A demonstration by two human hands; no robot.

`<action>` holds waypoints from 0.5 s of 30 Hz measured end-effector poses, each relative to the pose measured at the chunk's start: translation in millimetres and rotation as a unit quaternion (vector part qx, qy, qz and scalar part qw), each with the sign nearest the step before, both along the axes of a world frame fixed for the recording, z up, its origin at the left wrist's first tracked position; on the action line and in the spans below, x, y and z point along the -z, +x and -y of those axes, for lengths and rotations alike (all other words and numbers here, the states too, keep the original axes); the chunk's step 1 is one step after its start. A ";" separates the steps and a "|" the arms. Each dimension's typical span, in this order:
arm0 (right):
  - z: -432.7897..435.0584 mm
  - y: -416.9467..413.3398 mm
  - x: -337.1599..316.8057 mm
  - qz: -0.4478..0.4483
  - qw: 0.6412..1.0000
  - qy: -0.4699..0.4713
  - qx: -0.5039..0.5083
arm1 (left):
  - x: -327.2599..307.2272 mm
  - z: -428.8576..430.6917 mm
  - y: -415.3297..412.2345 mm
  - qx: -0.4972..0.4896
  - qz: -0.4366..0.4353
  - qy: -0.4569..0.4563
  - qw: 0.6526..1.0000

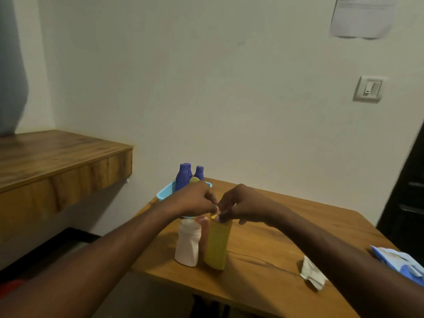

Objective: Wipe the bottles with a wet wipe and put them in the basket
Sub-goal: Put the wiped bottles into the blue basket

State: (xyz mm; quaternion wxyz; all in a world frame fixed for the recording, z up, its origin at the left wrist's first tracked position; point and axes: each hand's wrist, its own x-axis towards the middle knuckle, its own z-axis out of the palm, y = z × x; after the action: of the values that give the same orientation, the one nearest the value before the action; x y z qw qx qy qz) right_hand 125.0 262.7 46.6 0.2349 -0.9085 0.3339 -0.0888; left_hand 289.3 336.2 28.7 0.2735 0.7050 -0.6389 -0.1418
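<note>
A yellow bottle (216,244) stands upright on the wooden table (275,237). My left hand (195,200) and my right hand (241,205) both pinch at its top, fingertips meeting over the cap. A white bottle (187,245) stands just left of it, with a pinkish bottle (203,226) partly hidden behind them. The light blue basket (164,192) sits at the table's far left corner, behind my left hand, holding purple bottles (183,176) and a yellow-capped one (194,179). A crumpled used wipe (312,273) lies at the right.
A blue wet-wipe pack (401,265) lies at the table's right edge. A thin dark cord (263,260) runs across the tabletop. A wooden shelf (57,157) juts from the wall at the left. The white wall rises close behind the table.
</note>
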 end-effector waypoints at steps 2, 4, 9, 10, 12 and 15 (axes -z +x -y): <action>-3.5 -1.3 0.9 0.003 1.000 -0.013 0.005 | 5.7 -0.5 -3.9 -0.012 0.001 -0.006 1.000; -5.4 -0.9 2.1 -0.004 1.000 -0.029 0.012 | 9.2 0.1 -6.1 -0.025 -0.008 -0.012 1.000; -7.5 -2.1 11.1 -0.004 0.999 -0.053 0.012 | 15.7 0.1 -4.8 -0.031 -0.034 -0.024 0.999; -7.1 -2.7 11.8 0.000 0.999 -0.052 0.014 | 16.2 0.1 -4.5 -0.029 -0.039 -0.026 0.998; -5.5 -2.6 11.3 0.013 0.999 -0.046 0.019 | 15.7 0.7 -3.1 -0.026 -0.053 -0.033 0.998; 1.1 -0.1 -1.4 0.036 0.997 -0.059 0.027 | 7.1 3.8 1.1 -0.019 -0.083 -0.058 0.995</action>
State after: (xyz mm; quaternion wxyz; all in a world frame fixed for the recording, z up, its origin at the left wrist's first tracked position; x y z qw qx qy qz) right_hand 124.9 261.6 48.0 0.1905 -0.9075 0.3440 -0.1476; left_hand 290.4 332.4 21.7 0.3685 0.6855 -0.6078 -0.1577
